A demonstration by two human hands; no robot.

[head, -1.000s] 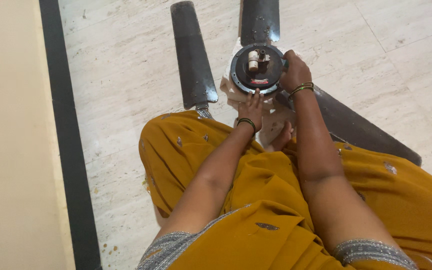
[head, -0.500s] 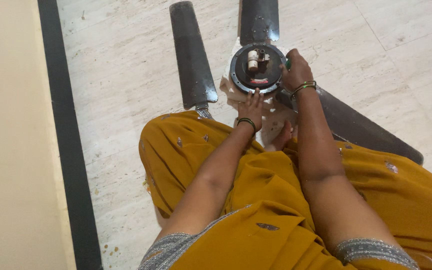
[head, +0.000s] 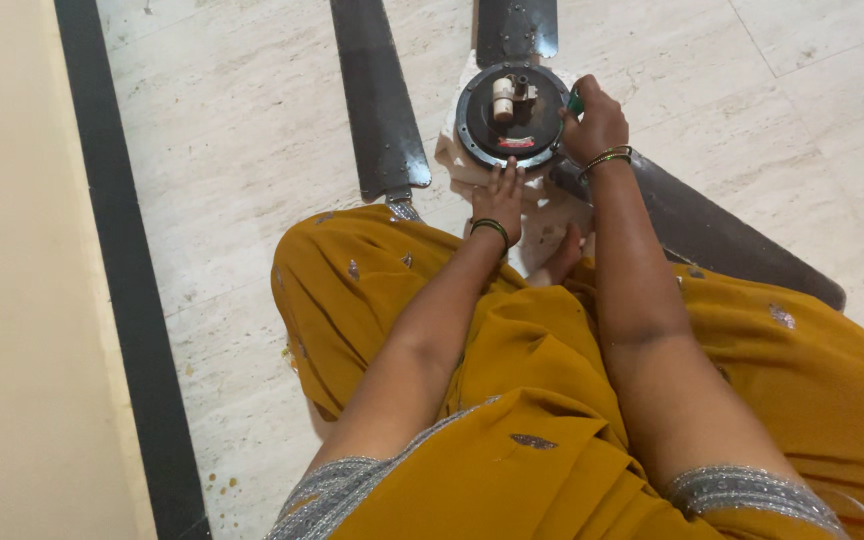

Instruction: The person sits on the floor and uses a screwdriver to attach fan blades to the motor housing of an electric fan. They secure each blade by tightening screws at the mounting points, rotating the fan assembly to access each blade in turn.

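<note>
A round black fan motor housing (head: pixel 510 125) with a white capacitor on top lies on a pale cloth on the floor. My left hand (head: pixel 499 200) rests with its fingertips against the housing's near rim. At the housing's right edge my right hand (head: pixel 595 122) is closed around a green-handled tool (head: pixel 575 101), of which only a small part shows. Both wrists wear green bangles.
Three dark fan blades lie on the marble floor: one at the left (head: pixel 377 100), one beyond the housing (head: pixel 515 28), one running to the right (head: pixel 732 240). My mustard-yellow garment (head: pixel 552 400) covers the lap. A black floor border (head: pixel 122 280) and cream wall stand at the left.
My right hand has shifted slightly along the housing's right edge, the green tool handle now showing more. The view has drifted a little. My left hand keeps its place on the rim.
</note>
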